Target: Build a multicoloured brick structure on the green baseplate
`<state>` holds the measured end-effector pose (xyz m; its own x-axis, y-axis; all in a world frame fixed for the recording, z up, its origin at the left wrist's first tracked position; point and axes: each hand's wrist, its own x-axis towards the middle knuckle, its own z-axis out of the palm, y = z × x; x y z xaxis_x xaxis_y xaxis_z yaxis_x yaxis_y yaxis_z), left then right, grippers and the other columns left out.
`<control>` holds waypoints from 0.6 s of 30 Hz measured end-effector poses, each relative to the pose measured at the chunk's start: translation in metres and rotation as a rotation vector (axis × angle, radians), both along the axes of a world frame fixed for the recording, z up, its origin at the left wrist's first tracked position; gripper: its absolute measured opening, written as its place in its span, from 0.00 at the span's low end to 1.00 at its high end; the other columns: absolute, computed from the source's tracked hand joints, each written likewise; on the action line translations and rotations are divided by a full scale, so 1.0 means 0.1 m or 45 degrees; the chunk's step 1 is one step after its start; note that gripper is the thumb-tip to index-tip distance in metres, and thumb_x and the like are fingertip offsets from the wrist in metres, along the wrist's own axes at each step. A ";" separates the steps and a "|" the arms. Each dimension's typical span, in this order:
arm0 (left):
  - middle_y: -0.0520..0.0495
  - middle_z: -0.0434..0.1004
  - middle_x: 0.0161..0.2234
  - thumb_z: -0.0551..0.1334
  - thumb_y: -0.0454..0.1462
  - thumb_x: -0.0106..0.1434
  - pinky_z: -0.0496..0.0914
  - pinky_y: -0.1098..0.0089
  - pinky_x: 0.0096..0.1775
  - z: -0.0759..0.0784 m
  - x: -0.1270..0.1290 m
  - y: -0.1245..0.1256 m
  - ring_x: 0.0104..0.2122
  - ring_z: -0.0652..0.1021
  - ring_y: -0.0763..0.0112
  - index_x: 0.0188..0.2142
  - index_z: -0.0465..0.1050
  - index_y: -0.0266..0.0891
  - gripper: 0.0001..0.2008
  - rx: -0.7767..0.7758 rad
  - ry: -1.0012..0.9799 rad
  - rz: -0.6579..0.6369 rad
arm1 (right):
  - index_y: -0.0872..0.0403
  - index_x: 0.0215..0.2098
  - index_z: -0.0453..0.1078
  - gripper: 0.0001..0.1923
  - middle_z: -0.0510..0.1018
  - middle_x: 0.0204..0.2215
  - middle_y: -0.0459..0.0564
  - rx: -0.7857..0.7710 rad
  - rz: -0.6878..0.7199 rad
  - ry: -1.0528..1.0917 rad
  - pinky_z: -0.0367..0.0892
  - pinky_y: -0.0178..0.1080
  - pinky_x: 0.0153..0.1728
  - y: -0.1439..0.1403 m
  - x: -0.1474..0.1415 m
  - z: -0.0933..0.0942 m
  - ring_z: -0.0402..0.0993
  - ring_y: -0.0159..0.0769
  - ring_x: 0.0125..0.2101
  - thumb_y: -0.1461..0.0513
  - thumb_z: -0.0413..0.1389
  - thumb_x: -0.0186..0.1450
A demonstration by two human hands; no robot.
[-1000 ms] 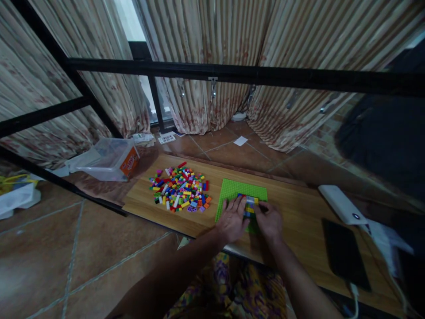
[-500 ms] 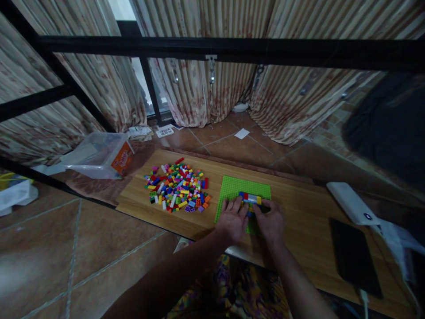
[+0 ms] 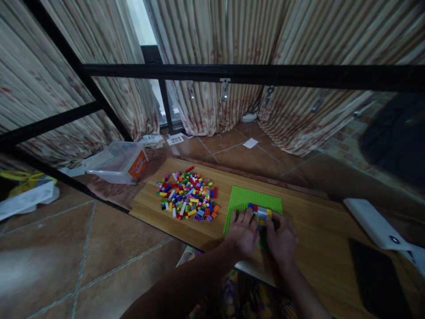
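Bricks in a short multicoloured row [image 3: 260,211] sit pressed onto the green baseplate [image 3: 254,199], and that row is what your 2 hands are working on. Going from biggest to smallest: the wooden board [image 3: 308,230] spans the lower middle of the view, with the baseplate lying flat on it near your edge. At 9 o'clock from the baseplate, well apart from your hands, lies the loose pile of coloured bricks [image 3: 187,199]. Beyond that pile, at 10 o'clock on the tiled floor, stands a clear plastic tub [image 3: 117,161]. At 3 o'clock from the baseplate, a white power bank [image 3: 376,223] rests near a dark phone [image 3: 378,281].

Your left hand [image 3: 244,230] and right hand [image 3: 282,237] lie palm-down side by side on the baseplate's near half, fingers curled forward. The row sits at 12 o'clock from both sets of fingertips, touching them, its long axis running 9 to 3 o'clock. Your left fingers reach its left end, your right fingers its right end, so both are about equally near. Whether any finger is pinching a brick or only pressing down, you cannot tell from here.
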<state>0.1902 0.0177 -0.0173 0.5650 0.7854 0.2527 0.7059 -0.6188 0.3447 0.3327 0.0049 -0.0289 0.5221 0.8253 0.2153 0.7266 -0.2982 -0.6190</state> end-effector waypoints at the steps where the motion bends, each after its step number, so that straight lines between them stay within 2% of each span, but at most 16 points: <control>1: 0.36 0.61 0.62 0.51 0.43 0.67 0.58 0.44 0.58 0.00 0.00 0.00 0.57 0.66 0.53 0.58 0.64 0.37 0.23 -0.006 -0.029 0.003 | 0.59 0.48 0.71 0.29 0.76 0.44 0.63 0.019 -0.001 0.006 0.61 0.51 0.49 -0.01 0.01 -0.01 0.69 0.50 0.46 0.45 0.47 0.64; 4: 0.37 0.62 0.61 0.52 0.42 0.66 0.59 0.47 0.59 0.00 -0.02 0.01 0.57 0.67 0.55 0.58 0.63 0.37 0.23 -0.042 -0.175 0.019 | 0.59 0.47 0.71 0.30 0.76 0.44 0.63 0.099 0.023 0.101 0.61 0.52 0.50 -0.03 0.04 -0.04 0.69 0.50 0.47 0.44 0.49 0.62; 6: 0.38 0.64 0.60 0.52 0.40 0.66 0.61 0.52 0.60 0.02 -0.06 0.01 0.57 0.67 0.58 0.58 0.63 0.36 0.22 -0.075 -0.343 0.035 | 0.59 0.45 0.72 0.28 0.77 0.43 0.61 0.187 0.006 0.287 0.62 0.51 0.50 -0.05 0.10 -0.05 0.71 0.48 0.45 0.44 0.51 0.61; 10: 0.41 0.73 0.52 0.50 0.37 0.68 0.66 0.60 0.56 0.08 -0.20 -0.06 0.53 0.72 0.65 0.53 0.69 0.39 0.17 -0.232 -0.777 0.110 | 0.54 0.37 0.74 0.18 0.79 0.37 0.52 0.510 -0.191 0.956 0.68 0.43 0.44 -0.10 0.23 0.07 0.74 0.39 0.38 0.49 0.58 0.58; 12: 0.43 0.77 0.46 0.50 0.40 0.68 0.69 0.61 0.53 0.12 -0.29 -0.10 0.48 0.75 0.65 0.49 0.73 0.41 0.16 -0.389 -0.986 0.182 | 0.51 0.34 0.73 0.13 0.78 0.33 0.45 0.584 -0.160 1.419 0.69 0.35 0.37 -0.13 0.25 0.23 0.73 0.31 0.33 0.53 0.62 0.55; 15: 0.42 0.79 0.38 0.54 0.46 0.66 0.72 0.61 0.47 0.22 -0.41 -0.14 0.40 0.79 0.64 0.40 0.76 0.39 0.17 -0.749 -1.363 0.346 | 0.50 0.35 0.74 0.09 0.76 0.29 0.41 0.414 0.048 1.997 0.69 0.30 0.31 -0.17 0.17 0.53 0.71 0.26 0.27 0.57 0.63 0.56; 18: 0.42 0.80 0.33 0.60 0.50 0.59 0.73 0.63 0.41 0.40 -0.55 -0.12 0.33 0.79 0.65 0.34 0.77 0.35 0.19 -1.063 -1.717 0.501 | 0.50 0.37 0.75 0.09 0.77 0.31 0.43 0.331 0.132 2.219 0.70 0.32 0.31 -0.17 -0.02 0.75 0.71 0.27 0.28 0.58 0.63 0.57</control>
